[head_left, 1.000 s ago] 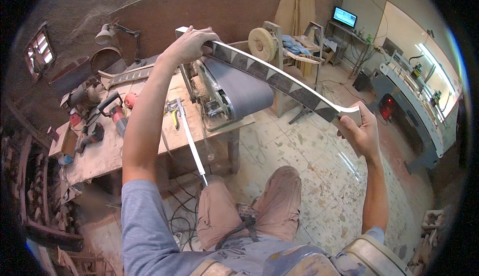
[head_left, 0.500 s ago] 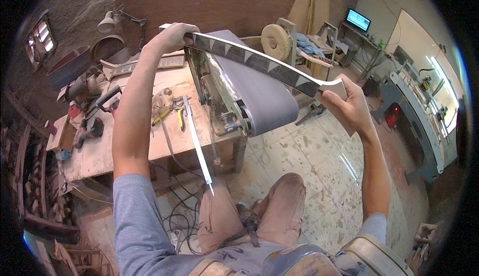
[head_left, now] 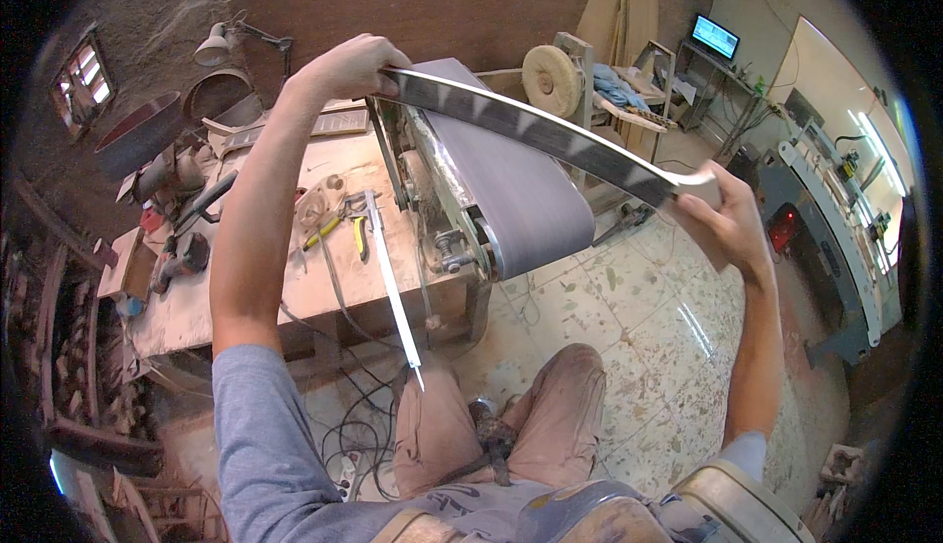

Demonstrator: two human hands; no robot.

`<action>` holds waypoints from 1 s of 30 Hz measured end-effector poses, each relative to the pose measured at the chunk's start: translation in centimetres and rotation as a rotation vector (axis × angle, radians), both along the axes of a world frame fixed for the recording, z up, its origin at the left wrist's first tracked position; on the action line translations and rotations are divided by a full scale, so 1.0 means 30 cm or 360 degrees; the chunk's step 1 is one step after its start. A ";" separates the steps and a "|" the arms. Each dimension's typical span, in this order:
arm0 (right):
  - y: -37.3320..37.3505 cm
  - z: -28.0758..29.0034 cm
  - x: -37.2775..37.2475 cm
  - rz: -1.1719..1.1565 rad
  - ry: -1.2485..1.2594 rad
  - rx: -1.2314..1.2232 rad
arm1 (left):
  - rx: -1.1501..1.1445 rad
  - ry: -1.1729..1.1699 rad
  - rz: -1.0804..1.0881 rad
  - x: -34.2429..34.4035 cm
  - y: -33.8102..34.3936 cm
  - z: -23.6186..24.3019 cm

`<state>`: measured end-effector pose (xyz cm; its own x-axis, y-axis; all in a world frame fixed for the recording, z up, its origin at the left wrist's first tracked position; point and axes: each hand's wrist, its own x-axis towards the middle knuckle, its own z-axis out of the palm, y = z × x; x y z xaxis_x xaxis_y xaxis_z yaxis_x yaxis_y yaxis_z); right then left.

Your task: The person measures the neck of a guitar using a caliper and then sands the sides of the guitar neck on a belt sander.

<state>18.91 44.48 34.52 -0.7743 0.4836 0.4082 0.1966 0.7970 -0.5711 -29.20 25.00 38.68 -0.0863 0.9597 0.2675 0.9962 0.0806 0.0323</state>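
Note:
Both my hands hold a long, narrow dark piece with pale triangular inlays and a white edge [head_left: 545,131], like an instrument neck, slanting across a belt sander [head_left: 521,209]. My left hand [head_left: 359,67] is closed on its upper left end; my right hand [head_left: 722,214] grips the pale, curved right end. The grey belt lies under the piece; whether they touch I cannot tell. Left of the sander, a caliper [head_left: 388,278] with a long white blade juts over the workbench [head_left: 177,327] edge, near yellow-handled pliers [head_left: 359,239].
Power tools [head_left: 182,268] and a lamp [head_left: 211,47] are at left. Behind are a large brown board [head_left: 413,3] and a pale wheel [head_left: 550,81] on a stand. At right stand a monitor [head_left: 715,37] and a grey machine [head_left: 825,258]. Cables [head_left: 344,435] coil on the floor.
My hands and the held piece first shifted left, then my right hand moved back rightward and slightly down. The sander's belt and the bench now show larger and farther right in view.

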 end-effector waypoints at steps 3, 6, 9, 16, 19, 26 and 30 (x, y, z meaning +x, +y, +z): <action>0.022 0.019 0.176 -0.0233 -0.0121 0.0136 | -0.0071 -0.0012 -0.0098 0.172 0.031 0.036; 0.044 0.021 0.346 -0.0388 -0.0162 0.0087 | -0.0071 0.0000 -0.0219 0.296 0.092 0.033; 0.031 0.016 0.437 -0.0393 -0.0107 -0.0007 | -0.0098 0.0032 -0.0241 0.342 0.103 0.044; 0.005 0.036 0.166 -0.0076 -0.0079 0.0099 | -0.0067 -0.0090 0.0004 0.173 0.054 0.038; 0.026 0.019 0.048 0.0056 -0.0037 0.0099 | -0.0049 -0.0092 0.0072 0.067 0.025 0.027; -0.008 0.015 -0.142 0.0171 -0.0024 0.0023 | -0.0019 -0.0142 0.0194 -0.113 -0.062 0.008; -0.043 0.030 -0.202 0.0257 -0.0049 -0.0041 | -0.0114 -0.0152 0.0344 -0.105 -0.116 0.030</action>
<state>12.86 43.18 35.41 -0.8546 0.3620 0.3723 0.0849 0.8047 -0.5876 -32.36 21.50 39.57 -0.3130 0.9325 0.1802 0.9484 0.2967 0.1120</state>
